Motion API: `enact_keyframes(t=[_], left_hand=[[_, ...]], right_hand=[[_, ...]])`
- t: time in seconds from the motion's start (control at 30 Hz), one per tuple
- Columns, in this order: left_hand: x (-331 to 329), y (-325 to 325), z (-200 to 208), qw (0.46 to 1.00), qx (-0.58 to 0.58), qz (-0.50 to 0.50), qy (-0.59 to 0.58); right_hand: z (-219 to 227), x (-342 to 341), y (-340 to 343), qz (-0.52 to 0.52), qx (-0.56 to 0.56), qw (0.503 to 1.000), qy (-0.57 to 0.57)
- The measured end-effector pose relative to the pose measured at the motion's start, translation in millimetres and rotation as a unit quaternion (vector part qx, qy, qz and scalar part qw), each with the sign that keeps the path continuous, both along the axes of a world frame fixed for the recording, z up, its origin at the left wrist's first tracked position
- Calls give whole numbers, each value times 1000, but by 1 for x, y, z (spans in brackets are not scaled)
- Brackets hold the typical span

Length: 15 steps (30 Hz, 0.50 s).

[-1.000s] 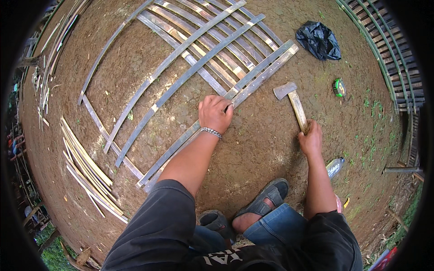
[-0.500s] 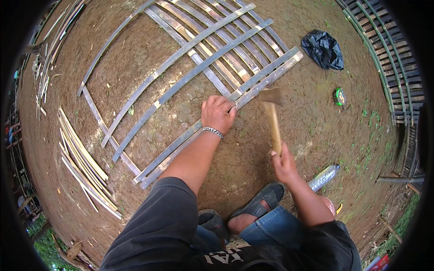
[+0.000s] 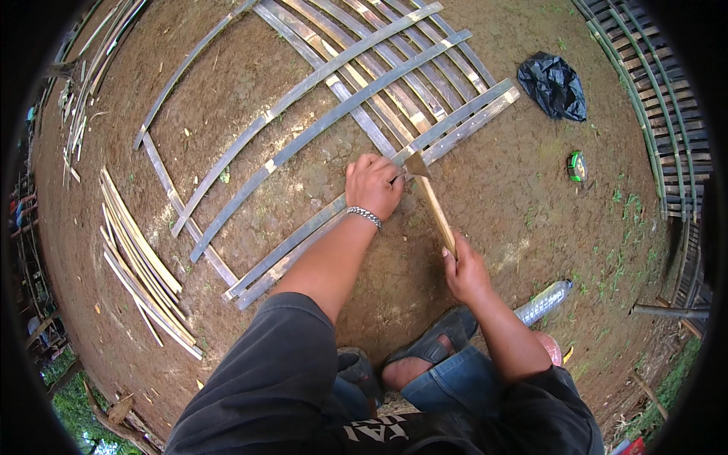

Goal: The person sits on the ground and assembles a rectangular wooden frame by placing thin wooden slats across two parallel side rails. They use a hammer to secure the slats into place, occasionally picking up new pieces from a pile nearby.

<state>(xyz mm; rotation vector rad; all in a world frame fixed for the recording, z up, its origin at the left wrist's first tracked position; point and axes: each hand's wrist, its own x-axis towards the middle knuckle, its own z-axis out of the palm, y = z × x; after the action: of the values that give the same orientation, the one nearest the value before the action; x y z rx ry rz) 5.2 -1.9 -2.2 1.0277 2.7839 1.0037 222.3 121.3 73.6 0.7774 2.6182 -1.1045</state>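
A lattice of flat bamboo slats [image 3: 311, 139] lies on the ground in front of me. My left hand [image 3: 374, 186], with a chain bracelet at its wrist, is closed over the two nearest slats [image 3: 305, 231]; what its fingertips pinch is too small to make out. My right hand [image 3: 465, 267] grips the wooden handle of a hatchet [image 3: 434, 208]. The hatchet's metal head is down at the slats, just right of my left fingertips. Whether it touches anything there is hard to see.
Loose bamboo strips [image 3: 144, 265] lie at left, more strips [image 3: 91, 83] farther off. At right are a black plastic bag [image 3: 552, 86], a green tape measure [image 3: 577, 166] and a plastic bottle [image 3: 544, 302] near my right forearm. A slatted bamboo structure [image 3: 667, 114] bounds the right side.
The hatchet head has come down and to the left, from a raised position to the slats beside my left hand. My left hand keeps its place on the slats. The view has shifted slightly.
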Motion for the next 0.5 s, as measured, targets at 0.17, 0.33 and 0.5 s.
enact_keyframes(t=[0.17, 0.33, 0.5], left_hand=[[1, -2, -1, 1000, 11, -1, 6], [3, 0, 0, 1000, 11, -4, 16], [0, 0, 2, 1000, 13, 0, -2]], right_hand=[[-1, 5, -6, 6, 15, 999, 44], [-1, 5, -2, 4, 16, 999, 30], [4, 3, -3, 15, 29, 998, 45]])
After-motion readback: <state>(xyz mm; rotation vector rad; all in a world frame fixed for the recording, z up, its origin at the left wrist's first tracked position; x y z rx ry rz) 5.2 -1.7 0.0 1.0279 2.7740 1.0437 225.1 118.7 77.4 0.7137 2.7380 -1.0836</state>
